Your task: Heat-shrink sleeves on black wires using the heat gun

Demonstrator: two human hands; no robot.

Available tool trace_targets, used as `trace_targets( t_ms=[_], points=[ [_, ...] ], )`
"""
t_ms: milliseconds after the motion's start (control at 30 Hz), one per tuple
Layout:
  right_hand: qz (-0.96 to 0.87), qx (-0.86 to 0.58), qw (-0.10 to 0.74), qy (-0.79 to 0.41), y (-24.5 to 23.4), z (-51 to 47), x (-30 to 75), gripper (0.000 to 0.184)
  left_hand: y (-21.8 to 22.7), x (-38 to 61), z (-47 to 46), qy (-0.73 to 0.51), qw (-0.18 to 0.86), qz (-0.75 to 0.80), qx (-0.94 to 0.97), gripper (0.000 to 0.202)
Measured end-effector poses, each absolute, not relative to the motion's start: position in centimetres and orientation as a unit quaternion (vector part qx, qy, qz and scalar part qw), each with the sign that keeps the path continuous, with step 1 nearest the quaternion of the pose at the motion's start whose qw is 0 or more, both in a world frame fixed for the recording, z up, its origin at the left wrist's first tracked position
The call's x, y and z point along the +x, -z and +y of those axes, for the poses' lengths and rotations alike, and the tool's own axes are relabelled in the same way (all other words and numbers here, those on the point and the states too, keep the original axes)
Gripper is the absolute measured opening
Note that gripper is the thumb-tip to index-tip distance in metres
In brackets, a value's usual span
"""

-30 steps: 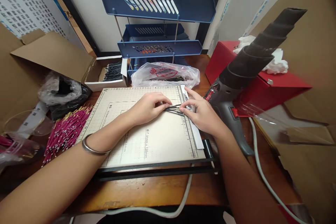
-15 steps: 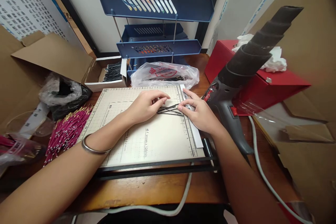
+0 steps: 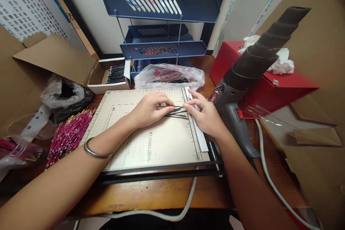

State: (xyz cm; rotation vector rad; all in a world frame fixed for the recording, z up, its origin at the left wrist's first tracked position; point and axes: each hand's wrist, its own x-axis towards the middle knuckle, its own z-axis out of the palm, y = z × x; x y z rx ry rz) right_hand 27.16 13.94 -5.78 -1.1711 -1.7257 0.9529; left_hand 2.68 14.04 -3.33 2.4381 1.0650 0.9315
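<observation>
My left hand [image 3: 149, 109] rests on the beige gridded cutting board [image 3: 151, 143], its fingers pinched on a small bundle of thin black tubes [image 3: 176, 112]. My right hand [image 3: 206, 116] lies at the board's right edge by the white ruler strip [image 3: 201, 136], its fingertips pressed on the other end of the same tubes. The tubes lie nearly flat across the board between the two hands. A metal bangle [image 3: 94, 152] sits on my left wrist.
A grey heat gun [image 3: 242, 79] with a white cord [image 3: 269, 179] stands right of the board, beside a red box [image 3: 264, 79]. Magenta wires [image 3: 67, 134] lie left. A clear bag [image 3: 168, 75], blue shelf rack [image 3: 159, 25], white box of black tubes [image 3: 113, 75] and cardboard boxes [image 3: 54, 55] stand behind.
Both hands have shifted slightly up the board with the black tubes, and the fingers have regripped and straightened the bundle. Nothing else has moved.
</observation>
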Motion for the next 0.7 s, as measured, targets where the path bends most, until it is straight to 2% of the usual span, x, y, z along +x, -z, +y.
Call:
trace_targets(
  t_ms=[267,700],
  points=[
    [-0.690,-0.464,0.413,-0.373,5.26,13.58,26.84,0.031,3.66,3.22,13.92,-0.381,0.119,0.336,0.853,0.014],
    [-0.704,-0.446,0.411,-0.368,5.21,13.43,26.63,0.025,3.90,3.72,13.59,-0.372,0.126,0.335,0.856,0.015]
  ],
)
